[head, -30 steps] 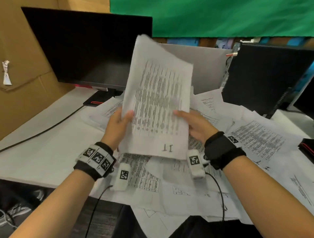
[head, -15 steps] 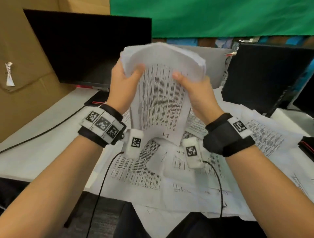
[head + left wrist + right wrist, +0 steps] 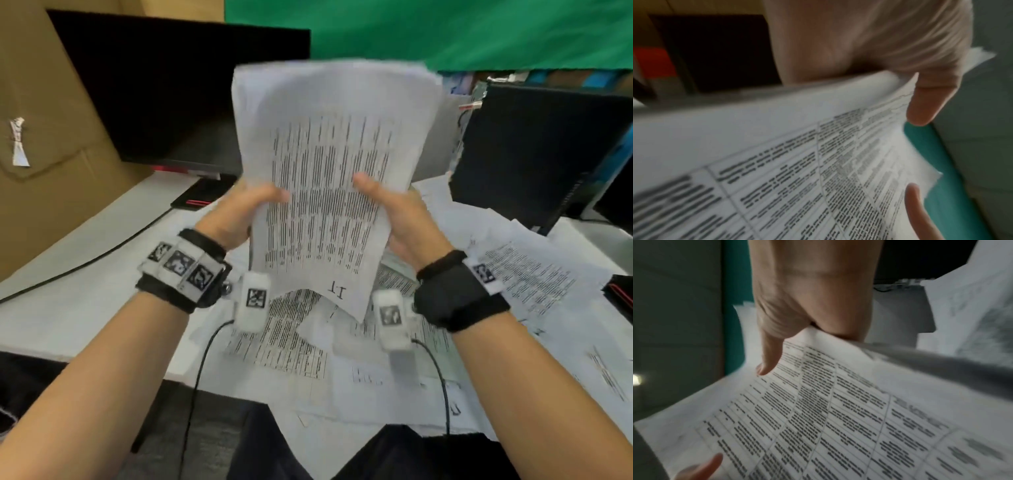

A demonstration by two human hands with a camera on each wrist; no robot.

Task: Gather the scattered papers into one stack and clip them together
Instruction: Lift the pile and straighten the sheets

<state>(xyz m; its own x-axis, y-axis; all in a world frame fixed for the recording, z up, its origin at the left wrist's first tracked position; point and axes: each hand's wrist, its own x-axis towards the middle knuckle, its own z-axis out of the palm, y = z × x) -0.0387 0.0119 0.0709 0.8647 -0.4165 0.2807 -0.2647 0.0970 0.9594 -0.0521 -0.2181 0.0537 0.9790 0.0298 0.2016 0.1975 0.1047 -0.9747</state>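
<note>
A: How far along is the person getting with the gathering?

B: Partway, by the look of it. Both hands are holding a bundle of papers (image 3: 329,192) up off the desk (image 3: 68,308), roughly upright in front of the dark monitor (image 3: 171,92). The left hand (image 3: 236,216) is gripping the bundle's left edge with the thumb lying across the printed front sheet, and the right hand (image 3: 400,219) is doing the same on the right edge. From the wrist cameras, each thumb is pressing on the front while the other fingers are going behind the sheets, so both grips are closed around the paper.

A: Is the bundle looking squared up?

B: Not quite. The top edge is showing several sheet edges fanned apart, and the bottom corner with the mark reading 11 is hanging lower than the rest. It is probably needing a tap on the desk to align.

A: And what is remaining?

B: Quite a lot, judging from the head view. Many loose sheets (image 3: 527,281) are lying overlapped across the desk below and to the right of the hands, some of them hanging over the near edge. Those are waiting to join the bundle.

A: Is the clip anywhere in sight?

B: No clip is showing in any of the 3 views, so the clipping step is looking untouched, and where the clip is lying cannot be told.
</note>
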